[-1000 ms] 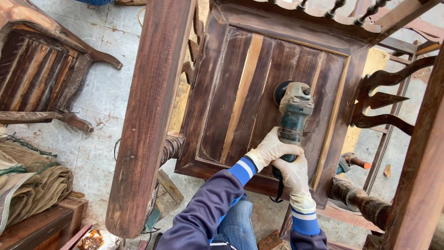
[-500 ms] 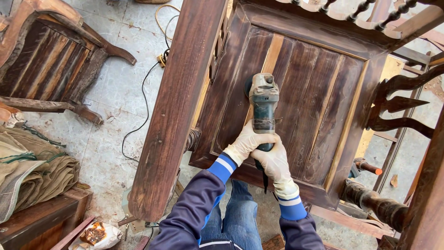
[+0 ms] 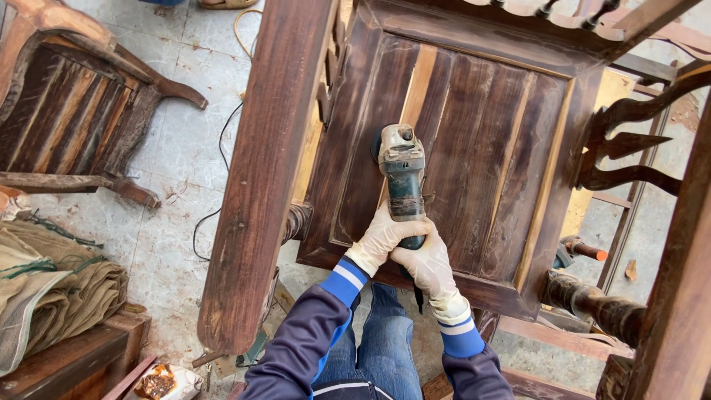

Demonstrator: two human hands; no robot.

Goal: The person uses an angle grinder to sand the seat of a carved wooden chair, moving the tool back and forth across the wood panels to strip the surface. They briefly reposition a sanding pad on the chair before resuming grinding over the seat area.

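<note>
Both hands, in pale work gloves, grasp the rear body of an angle grinder (image 3: 402, 181). Left hand (image 3: 379, 241) wraps the handle from the left side, fingers curled around it; right hand (image 3: 424, 267) clasps the tail end just below, touching the left hand. Sleeves are dark blue with bright blue and white striped cuffs.

Angle grinder: teal, dust-coated, with a grey gear head. Long axis runs almost straight up and down in the head view, away from the person's body. Head end points away from the person, toward the far rail of the seat; tail end points back at the person, where a dark cord hangs from it below the right hand. A dark disc shows at the left edge of the head, lying against the wood.

Chair seat (image 3: 481, 148): dark wooden panel of parallel slats set in a square frame; the grinder lies along the slats, over the left-centre part of the panel. One slat (image 3: 417, 85) just beyond the head is pale, bare wood; its neighbours are dark.

Wide plank (image 3: 266, 170): dark, left of the seat, crossing the view top to bottom. Carved armrest (image 3: 629, 141): right of the seat. Second chair (image 3: 67, 111): upper left, on the tiled floor (image 3: 185, 148). Folded cloth (image 3: 52, 296): lower left. Thin cable (image 3: 222, 155): runs across the tiles.
</note>
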